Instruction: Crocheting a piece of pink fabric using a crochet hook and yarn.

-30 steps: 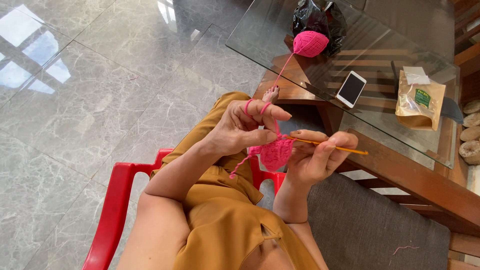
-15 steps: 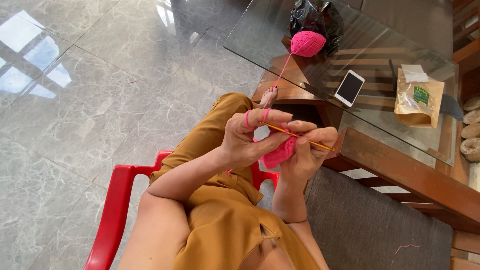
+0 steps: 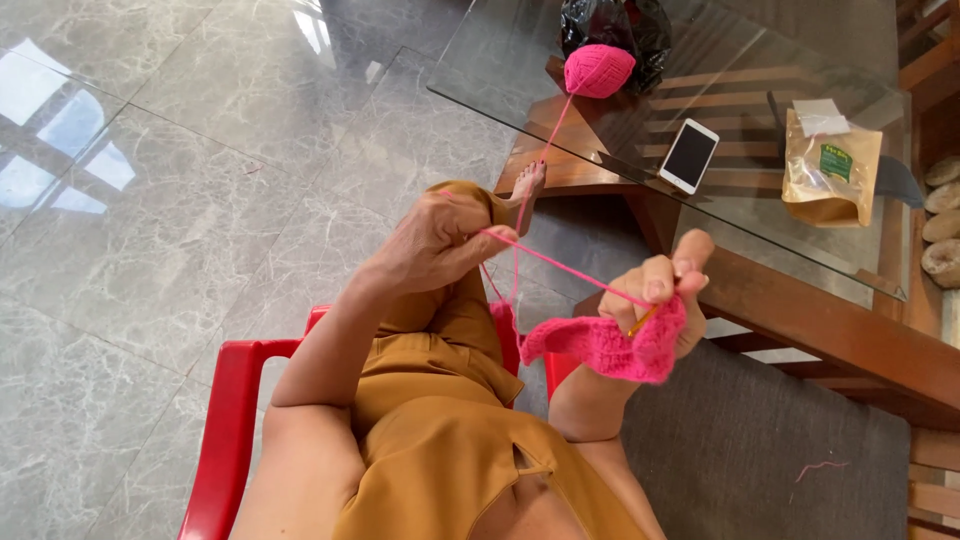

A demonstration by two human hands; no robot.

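Note:
My left hand (image 3: 435,245) is closed around a pink yarn strand (image 3: 565,268), which stretches taut to my right hand (image 3: 665,290). That hand grips a pink crocheted piece (image 3: 605,348) together with a thin yellow crochet hook (image 3: 640,320), mostly hidden by the fingers. More yarn runs up from my left hand to a pink yarn ball (image 3: 598,70) on the glass table (image 3: 520,80). I sit on a red plastic chair (image 3: 235,410), wearing mustard clothes.
On the glass table lie a white phone (image 3: 690,155), a tan paper pouch (image 3: 832,170) and a black bag (image 3: 615,25) behind the ball. A wooden frame (image 3: 830,320) edges the table. Grey cushion (image 3: 760,450) at right, marble floor (image 3: 180,200) at left.
My hands have drawn apart: the left moved left, pulling the yarn taut, while the right moved right with the crocheted piece and hook.

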